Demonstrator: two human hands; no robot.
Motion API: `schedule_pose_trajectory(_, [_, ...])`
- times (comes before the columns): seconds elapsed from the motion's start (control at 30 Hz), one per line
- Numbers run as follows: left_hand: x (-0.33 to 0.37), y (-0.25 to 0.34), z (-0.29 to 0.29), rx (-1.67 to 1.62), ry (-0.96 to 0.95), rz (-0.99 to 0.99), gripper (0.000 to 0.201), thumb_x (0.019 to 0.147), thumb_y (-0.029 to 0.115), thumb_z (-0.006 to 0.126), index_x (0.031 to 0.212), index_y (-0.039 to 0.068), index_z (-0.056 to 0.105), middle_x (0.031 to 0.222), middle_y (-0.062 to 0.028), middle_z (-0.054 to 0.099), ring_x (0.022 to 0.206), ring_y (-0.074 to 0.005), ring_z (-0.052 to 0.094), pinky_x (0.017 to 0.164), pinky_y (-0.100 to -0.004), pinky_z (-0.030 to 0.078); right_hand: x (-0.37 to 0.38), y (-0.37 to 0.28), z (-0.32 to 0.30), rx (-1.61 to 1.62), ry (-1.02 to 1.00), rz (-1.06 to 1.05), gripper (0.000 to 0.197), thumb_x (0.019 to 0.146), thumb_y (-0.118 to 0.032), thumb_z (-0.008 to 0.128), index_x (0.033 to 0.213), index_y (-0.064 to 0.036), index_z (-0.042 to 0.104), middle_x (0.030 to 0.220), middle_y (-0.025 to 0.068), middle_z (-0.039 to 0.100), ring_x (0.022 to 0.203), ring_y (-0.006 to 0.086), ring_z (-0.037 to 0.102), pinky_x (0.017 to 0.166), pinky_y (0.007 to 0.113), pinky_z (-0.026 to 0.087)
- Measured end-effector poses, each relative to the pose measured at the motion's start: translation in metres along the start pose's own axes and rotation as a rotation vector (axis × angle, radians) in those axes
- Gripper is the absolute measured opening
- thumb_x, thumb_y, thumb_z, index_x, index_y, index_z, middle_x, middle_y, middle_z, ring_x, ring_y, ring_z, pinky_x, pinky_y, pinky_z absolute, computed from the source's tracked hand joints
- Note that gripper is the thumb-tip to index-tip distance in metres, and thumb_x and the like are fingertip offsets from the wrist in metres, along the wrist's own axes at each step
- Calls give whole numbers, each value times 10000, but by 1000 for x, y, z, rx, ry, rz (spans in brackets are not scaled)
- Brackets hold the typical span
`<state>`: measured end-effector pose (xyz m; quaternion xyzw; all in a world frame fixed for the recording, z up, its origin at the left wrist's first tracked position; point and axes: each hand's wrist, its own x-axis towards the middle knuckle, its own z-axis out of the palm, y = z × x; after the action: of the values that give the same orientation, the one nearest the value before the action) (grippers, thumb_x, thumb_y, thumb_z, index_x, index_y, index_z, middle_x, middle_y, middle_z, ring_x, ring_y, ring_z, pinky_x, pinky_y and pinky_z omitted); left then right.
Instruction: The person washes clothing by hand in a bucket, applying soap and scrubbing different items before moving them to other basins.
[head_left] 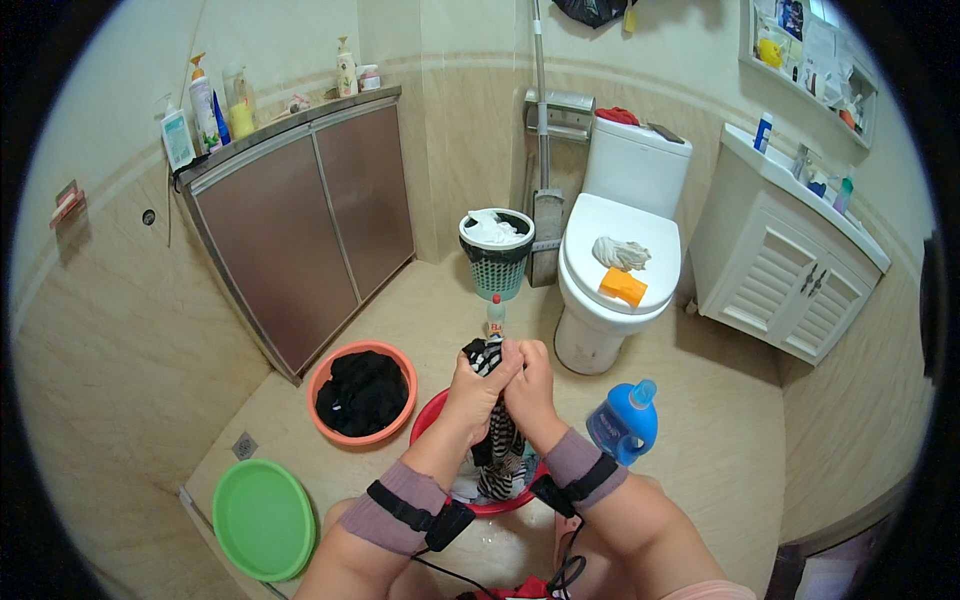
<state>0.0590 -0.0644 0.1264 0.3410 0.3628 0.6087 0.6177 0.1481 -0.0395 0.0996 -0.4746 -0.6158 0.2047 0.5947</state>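
Both hands grip a black-and-white striped garment [504, 435], close together in the middle of the view. My left hand [470, 392] is closed round it, and my right hand [530, 385] is closed right beside, the knuckles nearly touching. A bunched end of the cloth sticks out beyond the fists, while the rest hangs down into a red basin [424, 420]. More wet-looking fabric in that basin is partly hidden by my forearms. Just past the hands stands a clear bottle with a red cap [496, 312].
Left of the red basin are an orange basin [408, 378] of dark clothes and a green basin [265, 520]. A blue detergent jug [625, 420] stands at right. Farther back are a waste basket [497, 270] and a toilet [590, 235] with a grey cloth and orange packet on its lid.
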Motion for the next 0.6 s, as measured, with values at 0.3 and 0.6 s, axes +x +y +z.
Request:
schedule_pose_trajectory(0.3, [13, 1, -12, -136, 50, 50, 206, 858, 71, 646, 1020, 55, 520, 893, -57, 628, 773, -180, 638, 662, -331, 549, 1, -17, -5, 456, -264, 174, 573, 937, -270, 578, 1342, 21, 296, 1203, 147, 494, 1102, 191, 465, 974, 316, 376])
schedule_pose_trajectory(0.6, [47, 0, -44, -693, 219, -51, 140, 954, 271, 536, 938, 131, 539, 880, -47, 634, 839, -257, 638, 782, -476, 536, -3, -16, -2, 345, -484, 39, 845, 790, -124, 702, 1462, 15, 209, 1354, 196, 454, 1206, 228, 501, 999, 327, 405])
